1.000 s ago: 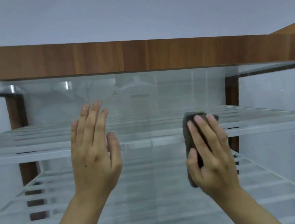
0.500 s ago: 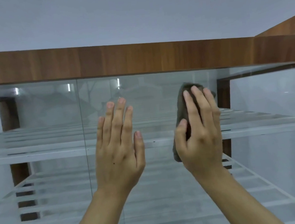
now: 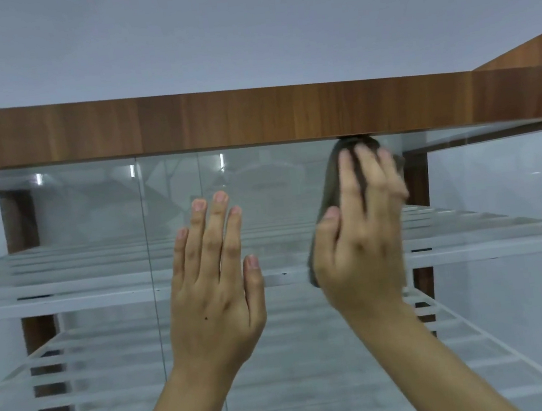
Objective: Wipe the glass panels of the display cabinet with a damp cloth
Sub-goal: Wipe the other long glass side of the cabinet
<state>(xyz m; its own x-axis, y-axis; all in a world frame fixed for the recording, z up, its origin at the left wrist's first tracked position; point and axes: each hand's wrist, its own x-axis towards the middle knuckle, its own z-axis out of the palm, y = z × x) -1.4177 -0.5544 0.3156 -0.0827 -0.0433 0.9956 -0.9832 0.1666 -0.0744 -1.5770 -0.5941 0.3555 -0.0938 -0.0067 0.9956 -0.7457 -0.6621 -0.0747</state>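
Grey and folded into a long pad, the cloth (image 3: 328,198) lies under the right hand (image 3: 365,248), pinned flat to the glass panel (image 3: 277,184) near the cabinet's upper right. That hand presses it with straight fingers, slightly blurred, and the thumb rests on the cloth's left edge. The left hand (image 3: 213,299) holds nothing: it is laid against the glass with fingers straight and a little spread, just beside the right hand and somewhat lower. There is one cloth and two hands. Behind the glass sit two white slatted shelves (image 3: 71,300) and two dark wooden posts (image 3: 17,217). One vertical pane edge (image 3: 148,253) shows left of the left hand. The cloth's long axis runs nearly upright, leaning so that its upper end points up and to the right, where it touches the underside of the wooden top board (image 3: 219,120). Its lower end reaches down past the thumb.
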